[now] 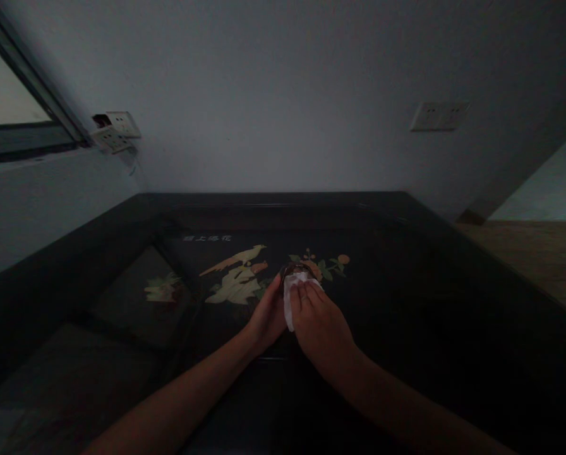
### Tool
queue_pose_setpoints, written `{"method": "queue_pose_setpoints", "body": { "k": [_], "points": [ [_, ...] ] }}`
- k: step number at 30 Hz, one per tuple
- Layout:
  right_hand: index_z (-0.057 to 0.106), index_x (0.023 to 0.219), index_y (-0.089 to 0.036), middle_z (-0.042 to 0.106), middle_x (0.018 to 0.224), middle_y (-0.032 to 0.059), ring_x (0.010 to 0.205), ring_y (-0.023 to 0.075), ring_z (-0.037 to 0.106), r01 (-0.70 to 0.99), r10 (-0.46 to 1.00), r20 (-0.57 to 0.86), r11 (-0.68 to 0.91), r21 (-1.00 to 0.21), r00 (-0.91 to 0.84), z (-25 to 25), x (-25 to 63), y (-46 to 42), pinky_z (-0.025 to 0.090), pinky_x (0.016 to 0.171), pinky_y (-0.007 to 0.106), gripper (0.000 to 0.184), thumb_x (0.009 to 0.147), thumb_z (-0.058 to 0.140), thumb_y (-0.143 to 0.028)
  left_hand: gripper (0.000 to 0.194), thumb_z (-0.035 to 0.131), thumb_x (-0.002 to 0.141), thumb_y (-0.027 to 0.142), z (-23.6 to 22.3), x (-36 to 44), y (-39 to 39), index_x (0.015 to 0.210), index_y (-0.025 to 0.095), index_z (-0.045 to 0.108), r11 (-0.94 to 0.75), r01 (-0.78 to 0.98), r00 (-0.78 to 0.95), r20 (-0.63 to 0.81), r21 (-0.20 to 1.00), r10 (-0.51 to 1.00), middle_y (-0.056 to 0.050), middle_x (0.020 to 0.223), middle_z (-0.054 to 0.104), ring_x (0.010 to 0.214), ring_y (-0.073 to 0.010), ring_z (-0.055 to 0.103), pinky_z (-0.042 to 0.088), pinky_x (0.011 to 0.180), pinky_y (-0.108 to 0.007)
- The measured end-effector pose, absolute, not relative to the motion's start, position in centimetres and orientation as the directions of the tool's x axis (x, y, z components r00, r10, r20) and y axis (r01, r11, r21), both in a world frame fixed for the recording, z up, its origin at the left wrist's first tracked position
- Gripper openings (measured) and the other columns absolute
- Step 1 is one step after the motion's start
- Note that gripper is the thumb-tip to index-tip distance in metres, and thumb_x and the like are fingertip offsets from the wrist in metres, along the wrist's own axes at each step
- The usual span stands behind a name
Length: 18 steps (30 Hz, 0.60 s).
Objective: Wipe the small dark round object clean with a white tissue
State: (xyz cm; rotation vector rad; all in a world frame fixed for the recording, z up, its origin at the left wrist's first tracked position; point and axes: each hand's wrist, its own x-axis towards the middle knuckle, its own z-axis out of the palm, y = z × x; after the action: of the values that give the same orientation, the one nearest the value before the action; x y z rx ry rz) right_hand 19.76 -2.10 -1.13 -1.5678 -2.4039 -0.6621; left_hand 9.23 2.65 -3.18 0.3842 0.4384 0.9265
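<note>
A small round dark object with a shiny rim rests on a dark lacquered table painted with a bird and flowers. My left hand wraps around the object's left side. My right hand presses a white tissue against the object, fingers bent over the cloth. Both hands meet at the middle of the tabletop. The room is dim, and most of the object is hidden by the tissue and hands.
The table fills the corner between two pale walls. Socket plates hang loose on the left wall below a window; another socket plate is on the back wall. Wooden floor shows at the right.
</note>
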Motion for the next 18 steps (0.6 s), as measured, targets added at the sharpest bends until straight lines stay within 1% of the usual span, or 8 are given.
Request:
{"method": "queue_pose_setpoints", "body": {
  "k": [3,6,10,13,16,18],
  "points": [
    [0.050,0.125,0.005,0.058,0.123,0.0273,0.115,0.0277,0.058,0.909,0.806,0.425,0.337,0.243,-0.413,-1.5,19.9,-1.8,0.044,0.102,0.041,0.042,0.085,0.042,-0.006,0.031,0.048,0.090,0.033,-3.1,9.2,2.6,0.102,0.012,0.067,0.558,-0.671,0.540,-0.194,0.488,0.819,-0.009,0.108,0.068,0.121,-0.0205,0.051,0.025,0.112,-0.032],
    [0.044,0.130,0.006,0.053,0.129,0.0281,0.122,0.0282,0.052,0.898,0.783,0.440,0.383,0.215,-0.439,-1.7,20.1,-1.4,0.041,0.105,0.041,0.045,0.086,0.041,-0.005,0.032,0.046,0.091,0.033,-3.2,9.2,2.7,0.101,0.012,0.068,0.581,-0.668,0.561,-0.198,0.466,0.804,-0.009,0.108,0.068,0.121,-0.0200,0.052,0.027,0.111,-0.031],
    [0.050,0.127,0.002,0.056,0.128,0.0238,0.123,0.0273,0.051,0.852,0.744,0.421,0.489,0.184,-0.518,-1.1,20.5,-1.0,0.041,0.106,0.041,0.042,0.087,0.041,-0.006,0.030,0.049,0.089,0.034,-3.2,9.2,3.0,0.098,0.012,0.068,0.589,-0.664,0.572,-0.194,0.461,0.797,-0.010,0.106,0.069,0.118,-0.0210,0.054,0.029,0.109,-0.032],
    [0.056,0.119,-0.002,0.063,0.120,0.0193,0.114,0.0233,0.059,0.838,0.774,0.336,0.537,0.099,-0.536,0.1,20.7,-1.0,0.043,0.104,0.036,0.036,0.087,0.041,-0.005,0.030,0.052,0.087,0.036,-3.0,9.1,3.0,0.096,0.012,0.068,0.594,-0.646,0.574,-0.209,0.479,0.792,-0.011,0.104,0.069,0.117,-0.0232,0.055,0.031,0.108,-0.034],
    [0.062,0.106,-0.007,0.069,0.105,0.0140,0.099,0.0199,0.065,0.852,0.829,0.234,0.523,-0.005,-0.508,1.5,20.7,-1.2,0.046,0.098,0.033,0.028,0.087,0.041,-0.004,0.033,0.050,0.088,0.038,-2.8,9.2,2.8,0.097,0.012,0.067,0.587,-0.637,0.566,-0.214,0.499,0.796,-0.010,0.103,0.070,0.116,-0.0245,0.055,0.032,0.107,-0.036],
    [0.063,0.100,-0.009,0.070,0.097,0.0120,0.093,0.0190,0.066,0.853,0.837,0.205,0.521,-0.019,-0.507,1.9,20.5,-1.4,0.046,0.097,0.034,0.025,0.087,0.042,-0.003,0.033,0.050,0.088,0.038,-2.7,9.2,2.8,0.098,0.013,0.067,0.571,-0.643,0.552,-0.207,0.511,0.808,-0.010,0.103,0.070,0.116,-0.0241,0.055,0.033,0.107,-0.036]
  ]
}}
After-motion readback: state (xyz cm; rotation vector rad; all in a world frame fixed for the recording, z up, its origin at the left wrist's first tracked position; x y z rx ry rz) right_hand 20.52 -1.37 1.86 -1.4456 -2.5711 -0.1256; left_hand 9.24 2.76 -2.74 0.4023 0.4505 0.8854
